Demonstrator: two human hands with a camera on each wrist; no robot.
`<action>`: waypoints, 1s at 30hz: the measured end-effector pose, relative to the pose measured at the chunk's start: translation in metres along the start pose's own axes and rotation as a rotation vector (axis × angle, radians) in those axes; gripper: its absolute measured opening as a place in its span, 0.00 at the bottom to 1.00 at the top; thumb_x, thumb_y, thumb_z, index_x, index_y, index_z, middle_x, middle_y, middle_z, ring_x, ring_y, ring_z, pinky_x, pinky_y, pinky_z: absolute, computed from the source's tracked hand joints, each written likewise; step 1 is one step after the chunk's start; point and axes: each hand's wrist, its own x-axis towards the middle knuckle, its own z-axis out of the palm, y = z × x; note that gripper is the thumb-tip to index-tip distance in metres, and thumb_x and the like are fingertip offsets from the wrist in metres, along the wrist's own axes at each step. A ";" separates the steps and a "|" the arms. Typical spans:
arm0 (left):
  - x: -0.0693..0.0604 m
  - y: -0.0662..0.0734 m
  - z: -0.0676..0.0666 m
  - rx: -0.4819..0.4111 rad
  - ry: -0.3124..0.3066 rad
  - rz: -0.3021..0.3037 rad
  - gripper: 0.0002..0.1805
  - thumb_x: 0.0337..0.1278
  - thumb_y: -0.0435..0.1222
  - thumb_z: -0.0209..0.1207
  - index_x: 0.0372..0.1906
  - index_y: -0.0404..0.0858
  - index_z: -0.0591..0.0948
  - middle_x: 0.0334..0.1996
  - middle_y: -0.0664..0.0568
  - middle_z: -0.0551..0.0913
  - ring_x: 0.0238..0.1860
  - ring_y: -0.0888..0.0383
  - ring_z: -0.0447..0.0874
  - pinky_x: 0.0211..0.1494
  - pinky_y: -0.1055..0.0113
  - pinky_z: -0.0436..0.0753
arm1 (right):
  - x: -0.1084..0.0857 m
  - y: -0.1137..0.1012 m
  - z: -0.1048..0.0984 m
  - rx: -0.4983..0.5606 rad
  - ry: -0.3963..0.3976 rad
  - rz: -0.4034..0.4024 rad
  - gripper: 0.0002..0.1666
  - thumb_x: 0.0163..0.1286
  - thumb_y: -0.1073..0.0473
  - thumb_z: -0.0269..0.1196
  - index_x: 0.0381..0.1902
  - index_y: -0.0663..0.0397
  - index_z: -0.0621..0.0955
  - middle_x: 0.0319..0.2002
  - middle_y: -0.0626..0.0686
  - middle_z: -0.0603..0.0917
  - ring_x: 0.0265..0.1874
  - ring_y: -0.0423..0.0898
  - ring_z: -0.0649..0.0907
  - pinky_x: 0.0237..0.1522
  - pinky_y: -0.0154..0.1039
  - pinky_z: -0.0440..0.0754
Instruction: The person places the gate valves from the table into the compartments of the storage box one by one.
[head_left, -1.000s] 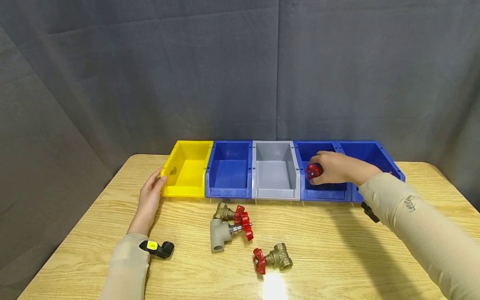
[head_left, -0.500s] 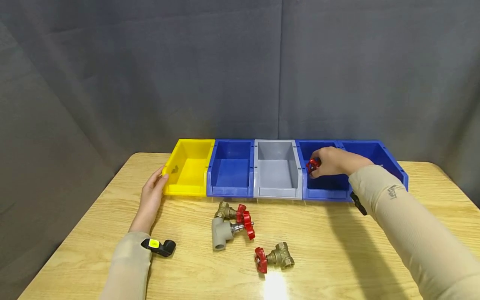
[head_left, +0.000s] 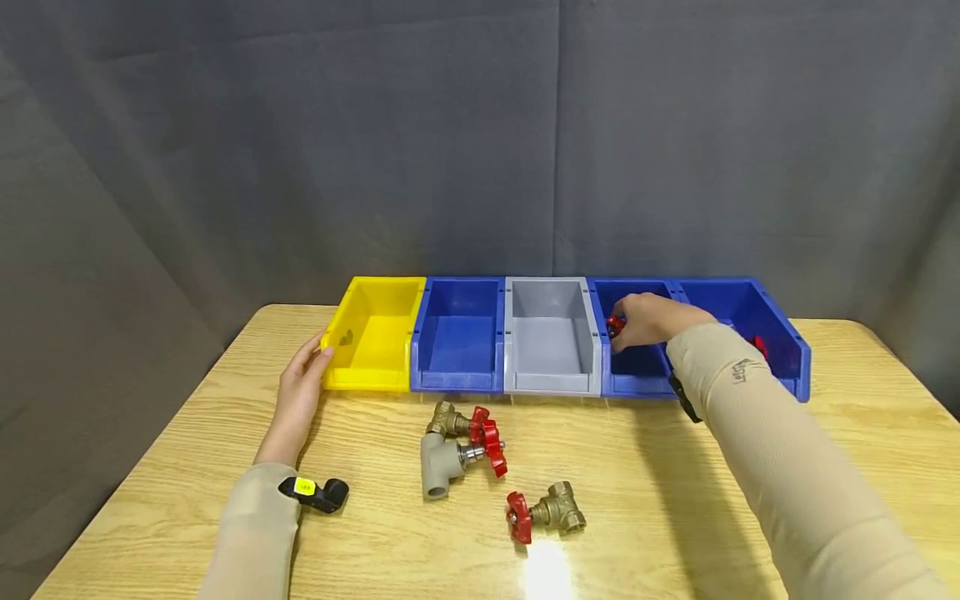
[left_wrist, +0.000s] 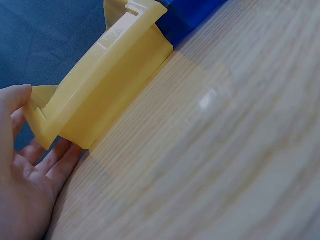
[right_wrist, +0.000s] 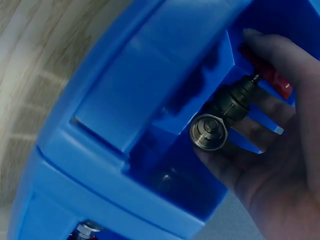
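Note:
My right hand (head_left: 651,321) reaches into the fourth bin from the left, a blue bin (head_left: 645,387). It holds a brass valve (right_wrist: 231,102) by its red handwheel (head_left: 615,326) and body, low inside this bin; the right wrist view shows the thumb at the handwheel and fingers beneath the body. At the far left, my left hand (head_left: 297,398) grips the front left corner of the yellow bin (head_left: 367,382). Its thumb lies on the rim while the other fingers go along the outside and partly under it, as the left wrist view shows.
A blue bin (head_left: 457,382) and a grey bin (head_left: 553,384) stand mid-row. The rightmost blue bin (head_left: 802,367) contains a red-handled part (head_left: 760,345). On the table lie a grey tee valve (head_left: 438,467), a brass valve (head_left: 447,419) behind it and another brass valve (head_left: 558,508) nearer.
My right hand has moved slightly left and deeper into the fourth bin with the valve. The red part in the rightmost bin has come into sight. My left hand stays put.

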 end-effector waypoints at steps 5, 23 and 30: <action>-0.001 0.000 -0.002 -0.003 0.008 -0.007 0.31 0.77 0.49 0.47 0.78 0.47 0.58 0.75 0.51 0.59 0.71 0.55 0.60 0.74 0.61 0.60 | 0.001 -0.005 0.001 -0.004 -0.032 0.030 0.38 0.59 0.52 0.71 0.59 0.75 0.75 0.56 0.70 0.79 0.55 0.64 0.79 0.60 0.62 0.73; -0.005 0.001 0.001 -0.015 -0.013 -0.012 0.32 0.77 0.50 0.46 0.79 0.47 0.57 0.76 0.52 0.58 0.72 0.56 0.58 0.74 0.62 0.60 | 0.002 0.001 0.014 0.003 -0.006 -0.021 0.20 0.57 0.56 0.73 0.40 0.65 0.81 0.36 0.56 0.84 0.37 0.51 0.80 0.47 0.52 0.80; -0.005 0.000 0.001 -0.027 -0.009 -0.005 0.31 0.77 0.49 0.47 0.78 0.47 0.58 0.75 0.52 0.59 0.71 0.56 0.59 0.74 0.62 0.61 | 0.004 0.002 0.017 -0.007 0.019 -0.026 0.16 0.57 0.59 0.72 0.38 0.65 0.81 0.34 0.55 0.83 0.36 0.51 0.79 0.47 0.51 0.79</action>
